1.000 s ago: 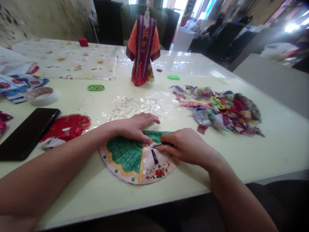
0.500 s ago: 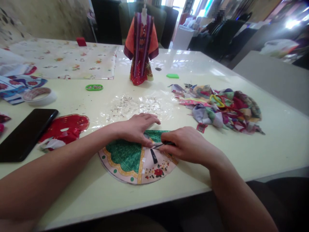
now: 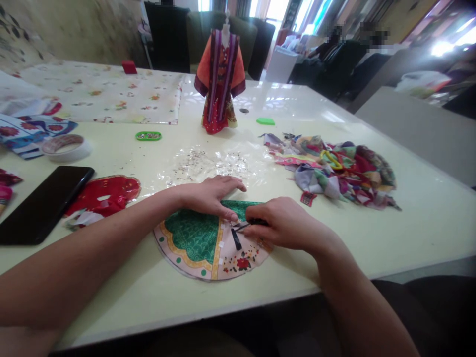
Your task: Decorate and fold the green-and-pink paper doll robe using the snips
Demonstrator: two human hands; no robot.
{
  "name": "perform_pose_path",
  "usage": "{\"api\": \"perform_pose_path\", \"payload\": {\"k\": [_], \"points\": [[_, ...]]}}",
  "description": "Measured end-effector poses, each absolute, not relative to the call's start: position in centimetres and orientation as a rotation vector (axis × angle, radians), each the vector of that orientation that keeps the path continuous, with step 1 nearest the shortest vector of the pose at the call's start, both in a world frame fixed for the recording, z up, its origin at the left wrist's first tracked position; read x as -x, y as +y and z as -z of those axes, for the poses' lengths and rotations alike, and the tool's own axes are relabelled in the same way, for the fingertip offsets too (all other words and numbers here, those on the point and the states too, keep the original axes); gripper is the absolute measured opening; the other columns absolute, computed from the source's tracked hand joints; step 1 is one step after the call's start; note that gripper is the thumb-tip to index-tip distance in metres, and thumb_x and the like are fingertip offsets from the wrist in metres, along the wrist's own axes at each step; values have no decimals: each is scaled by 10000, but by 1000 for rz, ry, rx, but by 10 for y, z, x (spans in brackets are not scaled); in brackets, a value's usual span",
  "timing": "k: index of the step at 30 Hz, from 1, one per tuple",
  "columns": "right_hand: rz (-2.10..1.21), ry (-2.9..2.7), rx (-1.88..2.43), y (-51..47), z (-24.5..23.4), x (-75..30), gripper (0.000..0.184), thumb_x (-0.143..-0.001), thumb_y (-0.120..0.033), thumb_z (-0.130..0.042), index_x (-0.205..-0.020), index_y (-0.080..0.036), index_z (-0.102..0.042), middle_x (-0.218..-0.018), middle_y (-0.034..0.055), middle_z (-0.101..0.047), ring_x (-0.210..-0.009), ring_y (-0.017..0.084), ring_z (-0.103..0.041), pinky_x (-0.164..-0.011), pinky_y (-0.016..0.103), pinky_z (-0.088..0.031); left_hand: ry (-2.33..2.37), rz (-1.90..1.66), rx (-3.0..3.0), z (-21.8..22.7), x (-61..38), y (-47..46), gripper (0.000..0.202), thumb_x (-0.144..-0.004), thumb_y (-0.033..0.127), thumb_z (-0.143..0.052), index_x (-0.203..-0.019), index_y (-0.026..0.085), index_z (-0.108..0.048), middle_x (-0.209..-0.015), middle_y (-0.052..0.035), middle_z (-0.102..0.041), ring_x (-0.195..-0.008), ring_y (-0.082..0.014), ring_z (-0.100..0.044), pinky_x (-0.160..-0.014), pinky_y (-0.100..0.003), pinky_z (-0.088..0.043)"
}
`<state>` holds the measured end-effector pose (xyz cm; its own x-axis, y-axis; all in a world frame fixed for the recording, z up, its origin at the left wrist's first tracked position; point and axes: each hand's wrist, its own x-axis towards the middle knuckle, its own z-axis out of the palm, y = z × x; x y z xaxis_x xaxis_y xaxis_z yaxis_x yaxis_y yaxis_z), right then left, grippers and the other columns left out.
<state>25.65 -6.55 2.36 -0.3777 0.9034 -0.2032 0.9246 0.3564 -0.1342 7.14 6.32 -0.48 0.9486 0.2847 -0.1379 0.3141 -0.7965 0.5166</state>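
A half-round piece of printed fabric (image 3: 191, 238), green with gold and pink borders, lies flat on the table before me. My left hand (image 3: 211, 195) rests over its upper edge, fingers stretched out and thumb pressing near its middle. In my right hand (image 3: 284, 223) is a pair of dark tweezers (image 3: 241, 227), gripped between thumb and fingers. The tweezers' tips point left, just below my left thumb, close to the top of a small dark strip (image 3: 236, 240) on the pink panel. Whether the tips hold anything is too small to tell.
A dressed doll figure (image 3: 219, 84) stands behind a clear plastic sheet (image 3: 211, 163) strewn with tiny beads. Fabric scraps (image 3: 345, 171) are heaped at right. A phone (image 3: 44, 203), red fabric piece (image 3: 107, 196), tape roll (image 3: 67, 148) and green bead tray (image 3: 148, 136) lie at left.
The camera view has shifted slightly. Both hands stay in nearly the same place, and the tweezers remain at the dark strip's top end.
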Motion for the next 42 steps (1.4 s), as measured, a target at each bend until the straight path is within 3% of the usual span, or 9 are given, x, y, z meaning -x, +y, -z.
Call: {"api": "perform_pose_path", "payload": {"k": [5,13,21,29,35,42], "points": [[390,2533,-1691,-64,-26,-260,309,-879,-476,-540,-744,-210,-623,-605,-2,-590,-557,115,-456,-548,268,-196,409,30,-2494,4,-69,66,591,-878,443,-546,-1404,249,-362,-1480,-86,-398,-1351,-242,-362,-1136,-402,-289],[667,2729,-1782,-63,-33,-282,302,-889,-475,-551,-873,-199,-671,-657,-4,-615,-589,105,-474,-568,248,-254,510,-64,-2771,14,-79,58,420,-949,356,-438,-1345,218,-442,-1410,-118,-475,-1249,-274,-452,-1056,-457,-370],[199,2445,-2459,-41,-14,-305,312,-872,-483,-545,-828,-199,-666,-655,7,-614,-598,121,-495,-562,260,-247,418,-201,-2733,14,-76,63,363,-998,343,-328,-1241,200,-556,-1376,-92,-515,-1266,-229,-453,-1096,-410,-340],[-86,2261,-2525,-29,6,-294,353,-912,-505,-458,-877,-224,-669,-733,23,-677,-673,162,-563,-561,277,-221,441,-225,-2803,19,-78,60,351,-985,369,-361,-1220,197,-557,-1404,-103,-511,-1262,-254,-473,-1077,-438,-350],[-174,2152,-2502,-25,9,-292,398,-936,-521,-402,-931,-229,-672,-822,49,-709,-719,177,-588,-574,292,-220,468,-240,-2880,23,-78,57,334,-984,391,-367,-1175,187,-550,-1517,-92,-387,-1267,-273,-463,-1062,-446,-343],[-225,2102,-2558,-22,11,-295,389,-939,-515,-405,-925,-226,-664,-836,55,-708,-760,184,-605,-582,295,-229,431,-254,-2885,20,-80,59,326,-994,392,-331,-1099,189,-564,-1397,-64,-533,-1145,-243,-518,-1012,-390,-370]]}}
